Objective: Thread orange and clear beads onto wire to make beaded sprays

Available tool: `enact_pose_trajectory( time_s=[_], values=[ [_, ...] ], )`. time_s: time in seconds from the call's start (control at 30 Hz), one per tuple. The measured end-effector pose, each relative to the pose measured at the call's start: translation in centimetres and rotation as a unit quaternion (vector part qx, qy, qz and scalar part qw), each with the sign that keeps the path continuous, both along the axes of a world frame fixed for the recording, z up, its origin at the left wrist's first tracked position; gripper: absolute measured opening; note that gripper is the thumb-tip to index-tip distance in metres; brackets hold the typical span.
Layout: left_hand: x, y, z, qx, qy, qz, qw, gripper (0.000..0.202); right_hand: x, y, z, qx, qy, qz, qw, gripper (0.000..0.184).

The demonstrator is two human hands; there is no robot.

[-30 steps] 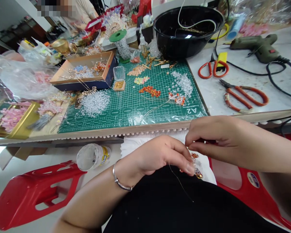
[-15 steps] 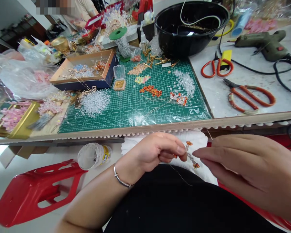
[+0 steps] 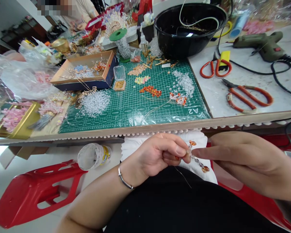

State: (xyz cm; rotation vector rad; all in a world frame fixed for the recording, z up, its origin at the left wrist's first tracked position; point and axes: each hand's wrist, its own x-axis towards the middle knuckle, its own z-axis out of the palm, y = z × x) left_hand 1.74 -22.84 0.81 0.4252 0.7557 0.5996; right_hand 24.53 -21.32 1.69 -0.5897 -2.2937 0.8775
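My left hand [image 3: 166, 152] pinches a beaded wire sprig [image 3: 197, 161] between thumb and fingers, over my lap. Clear beads run along the sprig, and orange flower-like beads tip its branches. A thin wire tail hangs below that hand. From the right, my right hand [image 3: 242, 161] is closed at the sprig, its index fingertip against the clear beads; its thumb is hidden. On the green cutting mat [image 3: 106, 121] lie loose orange beads [image 3: 150, 91], a pile of clear beads [image 3: 184, 82] and another orange-and-clear beaded sprig [image 3: 178, 98] with long wires.
Orange-handled pliers [image 3: 249, 97], smaller orange-handled cutters [image 3: 215, 68] and a glue gun [image 3: 259, 45] lie on the right. A black basin [image 3: 189, 42] stands behind the mat, a box [image 3: 84, 81] at left. Below are a red stool [image 3: 21, 197] and a plastic tub [image 3: 92, 157]. Another person [image 3: 80, 16] is across the table.
My right hand has gone from outstretched fingers to a more curled shape, its index fingertip now at the beads. The sprig's lower branch has swung right, and my left hand has shifted slightly right.
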Motion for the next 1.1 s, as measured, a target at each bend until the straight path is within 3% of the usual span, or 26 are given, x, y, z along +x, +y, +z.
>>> enact_pose_trajectory(
  time_s=[0.1, 0.23, 0.4, 0.5, 0.6, 0.67, 0.77, 0.87, 1.0, 1.1],
  values=[
    [0.1, -0.2, 0.0, 0.008, -0.028, 0.02, 0.999, 0.009, -0.4, -0.4, -0.9, -0.105, 0.058, -0.016, 0.993, 0.032],
    [0.3, -0.5, 0.2, 0.028, -0.046, 0.09, 0.994, 0.008, -1.4, -2.2, -2.7, -0.242, 0.112, -0.126, 0.956, 0.01],
    [0.5, -0.8, 1.1, 0.083, -0.007, 0.182, 0.98, 0.011, -2.5, -2.7, -3.6, -0.286, 0.141, -0.174, 0.931, 0.022],
    [0.5, -0.9, 1.9, 0.119, 0.049, 0.2, 0.971, 0.011, -2.8, -1.7, -2.6, -0.237, 0.09, -0.17, 0.952, 0.019],
    [0.5, -1.1, 2.4, 0.141, 0.098, 0.206, 0.963, 0.014, -2.9, -0.9, -1.1, -0.068, -0.02, -0.196, 0.978, 0.025],
    [0.4, -1.1, 2.4, 0.146, 0.118, 0.213, 0.959, 0.015, -3.1, -0.4, -0.2, 0.033, -0.078, -0.22, 0.972, 0.028],
    [0.1, -1.1, 2.2, 0.171, 0.139, 0.214, 0.952, 0.016, -3.6, 0.1, 0.9, 0.12, -0.114, -0.208, 0.964, 0.027],
    [-0.8, -1.2, 2.1, 0.242, 0.2, 0.179, 0.932, 0.02, -4.6, 0.5, 1.7, 0.115, -0.094, -0.179, 0.973, 0.029],
    [-2.5, -1.5, 2.2, 0.348, 0.325, 0.095, 0.874, 0.028, -6.6, 1.1, 2.0, 0.026, -0.051, -0.182, 0.982, 0.034],
    [-4.0, -1.6, 2.2, 0.389, 0.369, 0.083, 0.84, 0.033, -8.4, 1.7, 1.7, -0.054, -0.054, -0.16, 0.984, 0.038]
  ],
)
